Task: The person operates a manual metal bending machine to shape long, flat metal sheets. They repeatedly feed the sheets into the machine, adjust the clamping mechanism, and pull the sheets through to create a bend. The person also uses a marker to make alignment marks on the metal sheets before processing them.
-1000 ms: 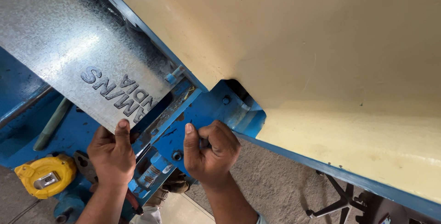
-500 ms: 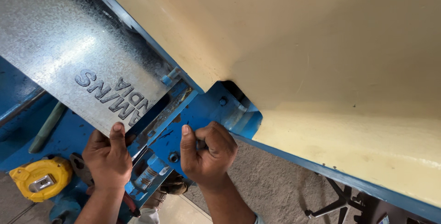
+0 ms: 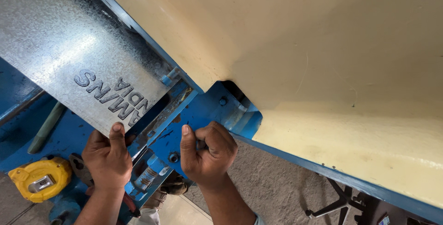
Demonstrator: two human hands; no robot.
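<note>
The galvanized metal sheet (image 3: pixel 69 63) runs from the upper left of the frame down toward the centre, its near edge at lower centre-left, dark stamped lettering close to that edge. My left hand (image 3: pixel 107 158) pinches that edge, thumb on top, fingers underneath. Just right of it, my right hand (image 3: pixel 207 150) is curled tight around a part of the blue machine frame (image 3: pixel 203 109), thumb pressed flat against the blue plate. A cream panel (image 3: pixel 300 54) fills the upper right, edged in blue. A yellow tape measure (image 3: pixel 39 179) sits at lower left. Open concrete floor (image 3: pixel 272 183) lies lower right.
</note>
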